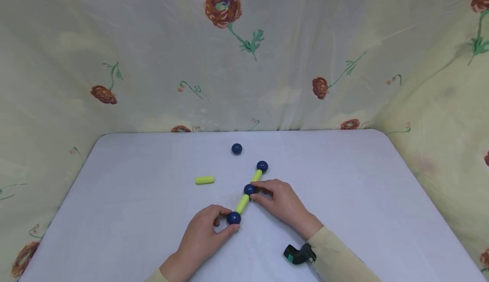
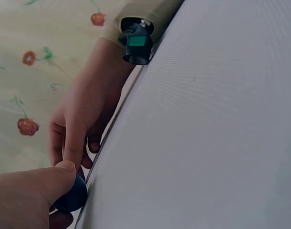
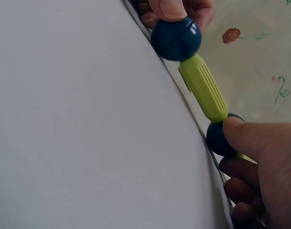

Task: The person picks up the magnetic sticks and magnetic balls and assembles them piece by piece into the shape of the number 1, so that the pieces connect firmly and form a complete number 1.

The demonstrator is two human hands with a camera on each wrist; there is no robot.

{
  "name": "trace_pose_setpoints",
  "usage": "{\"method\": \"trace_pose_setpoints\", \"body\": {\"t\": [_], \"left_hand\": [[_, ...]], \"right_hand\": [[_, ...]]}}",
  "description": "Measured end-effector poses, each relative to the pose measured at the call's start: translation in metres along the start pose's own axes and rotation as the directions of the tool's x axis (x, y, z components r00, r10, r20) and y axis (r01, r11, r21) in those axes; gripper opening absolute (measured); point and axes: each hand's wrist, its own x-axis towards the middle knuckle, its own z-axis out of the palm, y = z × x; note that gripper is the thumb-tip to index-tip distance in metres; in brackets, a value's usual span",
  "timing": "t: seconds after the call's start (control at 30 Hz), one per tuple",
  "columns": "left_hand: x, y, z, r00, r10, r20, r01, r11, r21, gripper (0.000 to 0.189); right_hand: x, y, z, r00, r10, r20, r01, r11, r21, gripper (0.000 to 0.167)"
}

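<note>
A chain of blue balls and yellow-green rods runs diagonally across the table's middle in the head view. My left hand (image 1: 202,235) pinches the nearest blue ball (image 1: 234,218) between thumb and fingers. My right hand (image 1: 284,203) pinches the middle blue ball (image 1: 249,189). One ribbed yellow-green rod (image 3: 203,88) joins these two balls. A second yellow-green rod (image 1: 257,176) leads from the middle ball to the far blue ball (image 1: 262,166). In the left wrist view, my left thumb covers part of the held ball (image 2: 73,195).
A loose blue ball (image 1: 237,149) lies near the back edge of the white table (image 1: 133,197). To the left of the chain is a loose yellow-green rod (image 1: 204,180). A black wrist camera (image 1: 299,254) sits at the right sleeve. Flowered cloth (image 1: 160,53) hangs behind the table.
</note>
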Motion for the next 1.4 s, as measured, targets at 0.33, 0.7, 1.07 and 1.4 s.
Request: {"method": "trace_pose_setpoints", "body": {"t": [0.33,0.7,1.07,1.4], "left_hand": [[0.002,0.002,-0.001,0.999,-0.024,0.03,0.024,1.0,0.007,0.038],[0.01,0.0,-0.018,0.985,-0.141,0.102,0.145,0.989,-0.037,0.046],[0.036,-0.034,-0.047,0.988,-0.127,-0.083,0.124,0.991,-0.051,0.028],[0.061,-0.065,-0.054,0.99,-0.036,-0.138,0.027,0.997,-0.066,0.032]], "right_hand": [[0.001,0.008,0.002,1.0,0.009,0.014,-0.009,0.999,0.037,0.037],[0.001,0.012,0.005,0.998,0.022,-0.055,-0.02,1.0,0.023,0.035],[0.003,0.016,0.005,0.994,0.09,-0.062,-0.089,0.996,0.031,0.035],[0.003,0.014,0.004,0.988,0.144,-0.057,-0.141,0.989,0.052,0.034]]}}
